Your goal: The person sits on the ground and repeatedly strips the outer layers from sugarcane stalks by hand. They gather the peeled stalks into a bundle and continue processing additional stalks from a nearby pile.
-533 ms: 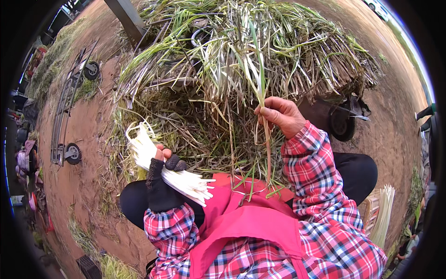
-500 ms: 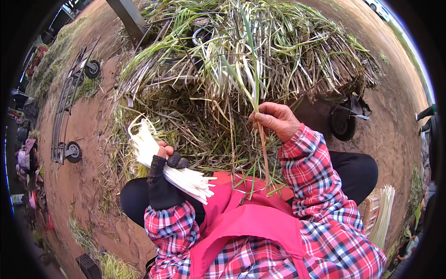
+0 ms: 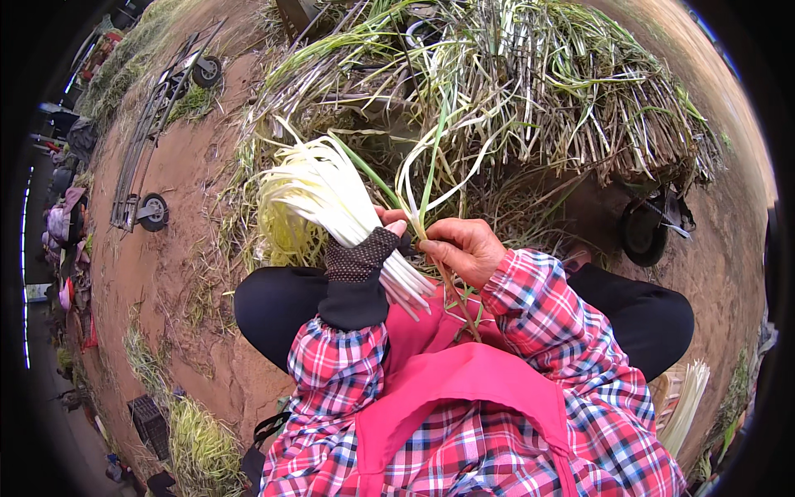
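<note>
My left hand (image 3: 368,248), in a black fingerless glove, is closed round a thick bundle of pale stalks (image 3: 335,186). Their yellowish-white tops fan out to the upper left and the white ends stick out below the fist. My bare right hand (image 3: 468,248) pinches a single leafy stalk (image 3: 418,217) between thumb and fingers. Green and whitish leaves spread from its top, and a brownish lower part hangs toward my pink apron (image 3: 464,381). The left fingertips are beside this stalk; whether they grip it I cannot make out.
A large heap of leafy stalks (image 3: 571,91) lies ahead on a wheeled cart, whose tyre (image 3: 643,236) shows at right. Another metal cart frame (image 3: 153,124) stands far left. A dark crate (image 3: 149,425) and pale trimmings (image 3: 203,447) are at lower left; whitish stalks (image 3: 686,406) stand at right.
My hands have come together: the left rose rightward with the bundle, the right lowered the leafy stalk toward it. The stalk's upper leaves now spread apart. The whole view has shifted.
</note>
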Demonstrator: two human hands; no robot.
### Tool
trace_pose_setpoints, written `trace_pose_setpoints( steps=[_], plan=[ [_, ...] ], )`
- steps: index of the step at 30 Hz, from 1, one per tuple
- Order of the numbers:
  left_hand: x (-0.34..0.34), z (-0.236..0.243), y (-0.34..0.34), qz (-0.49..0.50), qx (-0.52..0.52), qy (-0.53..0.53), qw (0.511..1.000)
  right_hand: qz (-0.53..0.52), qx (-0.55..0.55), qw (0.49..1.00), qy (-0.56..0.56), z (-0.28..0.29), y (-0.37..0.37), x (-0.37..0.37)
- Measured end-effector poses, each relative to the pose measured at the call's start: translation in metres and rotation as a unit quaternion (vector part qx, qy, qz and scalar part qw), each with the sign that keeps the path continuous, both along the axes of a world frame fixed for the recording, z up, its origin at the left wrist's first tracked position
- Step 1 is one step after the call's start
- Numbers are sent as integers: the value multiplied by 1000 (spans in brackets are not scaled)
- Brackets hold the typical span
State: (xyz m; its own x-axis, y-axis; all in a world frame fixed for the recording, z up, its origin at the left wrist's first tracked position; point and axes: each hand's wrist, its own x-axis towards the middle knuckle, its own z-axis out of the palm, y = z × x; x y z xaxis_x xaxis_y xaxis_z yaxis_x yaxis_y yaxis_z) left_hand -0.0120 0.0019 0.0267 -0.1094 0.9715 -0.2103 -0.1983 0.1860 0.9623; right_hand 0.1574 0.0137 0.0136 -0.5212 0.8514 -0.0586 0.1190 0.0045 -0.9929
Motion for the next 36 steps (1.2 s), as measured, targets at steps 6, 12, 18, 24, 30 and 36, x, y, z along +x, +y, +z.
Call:
trace_pose_setpoints(
  steps=[6, 12, 18, 24, 30, 36],
  plan=[
    [4, -26, -2, -19, -1, -51, 999, -26, -72, 997, -1, -4, -1, -3],
    [17, -30, 0, -44, 24, -50, 998, -159, -34, 983, 80, -12, 8, -9],
    [18, -21, 1, -10, -31, -142, 989, -189, 29, 980, -62, 1, -8, 2],
    [20, -12, 5, 44, -106, -222, 968, -238, 108, 955, -141, -7, -49, 54],
    [15, -17, 14, 31, -50, -137, 989, -274, 32, 780, -561, -3, -34, 136],
    [24, -30, 6, -53, 1, 33, 998, -173, -29, 974, -142, -11, -18, 59]
  ],
)
